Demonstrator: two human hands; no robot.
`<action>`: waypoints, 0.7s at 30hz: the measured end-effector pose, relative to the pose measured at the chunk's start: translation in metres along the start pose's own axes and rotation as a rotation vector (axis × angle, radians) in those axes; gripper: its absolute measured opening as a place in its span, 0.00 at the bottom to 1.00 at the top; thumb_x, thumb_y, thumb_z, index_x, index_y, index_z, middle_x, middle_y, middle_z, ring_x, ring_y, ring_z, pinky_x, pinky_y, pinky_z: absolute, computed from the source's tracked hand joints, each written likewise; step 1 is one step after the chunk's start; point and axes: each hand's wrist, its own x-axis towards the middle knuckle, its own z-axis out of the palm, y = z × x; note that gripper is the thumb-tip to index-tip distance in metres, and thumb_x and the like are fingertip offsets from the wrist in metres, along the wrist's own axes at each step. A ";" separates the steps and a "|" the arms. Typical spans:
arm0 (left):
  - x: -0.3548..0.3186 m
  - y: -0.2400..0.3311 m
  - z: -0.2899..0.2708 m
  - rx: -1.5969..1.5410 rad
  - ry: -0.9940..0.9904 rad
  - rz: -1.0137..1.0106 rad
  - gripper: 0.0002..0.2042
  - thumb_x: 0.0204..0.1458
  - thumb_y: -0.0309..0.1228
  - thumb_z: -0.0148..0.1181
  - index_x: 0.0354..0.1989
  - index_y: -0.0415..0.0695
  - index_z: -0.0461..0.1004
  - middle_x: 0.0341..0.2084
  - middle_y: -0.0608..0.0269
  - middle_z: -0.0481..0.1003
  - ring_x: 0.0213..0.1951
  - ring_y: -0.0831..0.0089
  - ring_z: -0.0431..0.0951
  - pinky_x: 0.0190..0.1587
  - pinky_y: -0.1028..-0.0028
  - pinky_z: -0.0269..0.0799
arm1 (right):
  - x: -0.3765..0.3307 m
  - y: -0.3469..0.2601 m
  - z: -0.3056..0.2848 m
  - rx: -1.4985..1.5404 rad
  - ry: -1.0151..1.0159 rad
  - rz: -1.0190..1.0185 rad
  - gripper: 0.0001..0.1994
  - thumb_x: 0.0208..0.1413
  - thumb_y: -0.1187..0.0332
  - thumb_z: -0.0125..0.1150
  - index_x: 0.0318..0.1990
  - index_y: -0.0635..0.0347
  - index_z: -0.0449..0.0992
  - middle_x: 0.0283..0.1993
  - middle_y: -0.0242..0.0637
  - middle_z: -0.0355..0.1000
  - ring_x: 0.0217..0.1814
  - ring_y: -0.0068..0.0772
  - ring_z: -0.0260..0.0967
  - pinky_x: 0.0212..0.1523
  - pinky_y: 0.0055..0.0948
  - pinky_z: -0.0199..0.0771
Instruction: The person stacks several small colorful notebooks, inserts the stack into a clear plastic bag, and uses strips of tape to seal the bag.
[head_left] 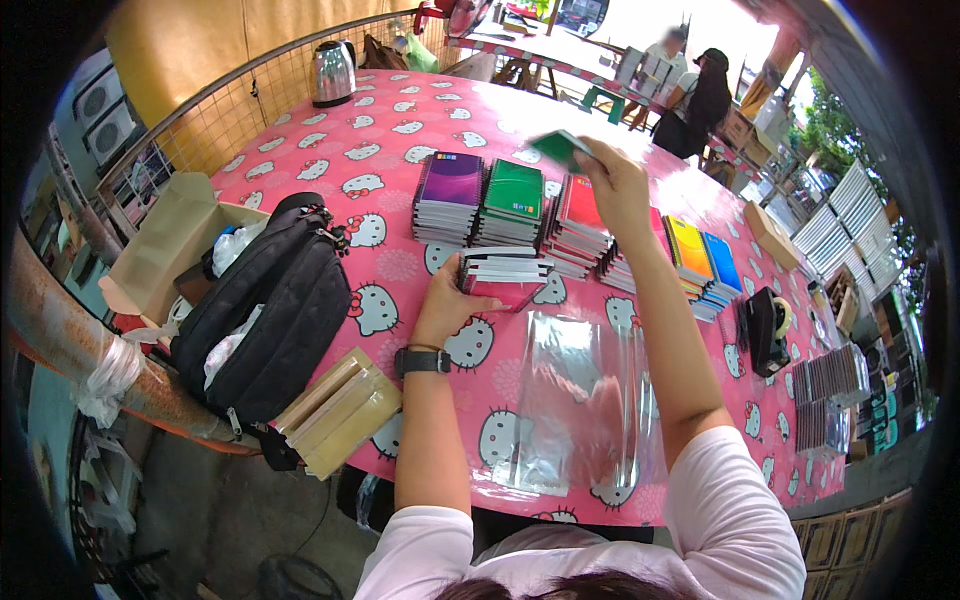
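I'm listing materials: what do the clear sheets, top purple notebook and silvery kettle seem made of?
Clear sheets: probably glossy plastic film; pink shows through, creases glare. Purple notebook: likely card cover, smooth and flat, over white-edged paper. Kettle: probably polished metal; silvery reflections.

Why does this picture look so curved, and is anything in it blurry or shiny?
In the head view, the fisheye lens bends the pink table's edge and leaves dark corners; also there, the green notebook in the right hand is smeared, likely motion blur; clear plastic sleeves show white glare; daylight washes out the top right.
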 end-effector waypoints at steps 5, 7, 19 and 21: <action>-0.009 0.015 -0.002 -0.097 -0.119 -0.042 0.26 0.28 0.14 0.71 0.40 0.43 0.69 0.31 0.73 0.74 0.31 0.84 0.72 0.34 0.79 0.74 | -0.013 0.043 0.063 -0.401 -0.545 -0.119 0.19 0.48 0.56 0.61 0.45 0.55 0.76 0.48 0.38 0.72 0.54 0.39 0.65 0.52 0.40 0.66; -0.011 0.014 -0.011 -0.119 -0.123 -0.042 0.26 0.27 0.13 0.71 0.38 0.44 0.69 0.30 0.73 0.73 0.33 0.82 0.72 0.37 0.77 0.74 | -0.003 0.004 0.075 -0.471 -0.823 0.032 0.22 0.48 0.53 0.61 0.48 0.54 0.74 0.52 0.38 0.70 0.58 0.40 0.62 0.55 0.46 0.63; -0.011 0.012 -0.010 -0.030 -0.094 0.026 0.29 0.26 0.13 0.71 0.40 0.45 0.65 0.35 0.71 0.71 0.39 0.81 0.70 0.42 0.76 0.72 | 0.004 -0.008 0.097 -0.087 -0.583 -0.243 0.14 0.46 0.69 0.60 0.42 0.53 0.78 0.41 0.41 0.75 0.44 0.44 0.73 0.48 0.38 0.71; -0.013 0.017 -0.007 -0.038 -0.084 0.016 0.28 0.27 0.13 0.71 0.39 0.45 0.65 0.34 0.71 0.71 0.39 0.81 0.71 0.41 0.76 0.72 | -0.001 -0.005 0.093 -0.118 -0.456 -0.336 0.15 0.45 0.66 0.63 0.44 0.55 0.77 0.44 0.42 0.74 0.46 0.44 0.72 0.50 0.37 0.70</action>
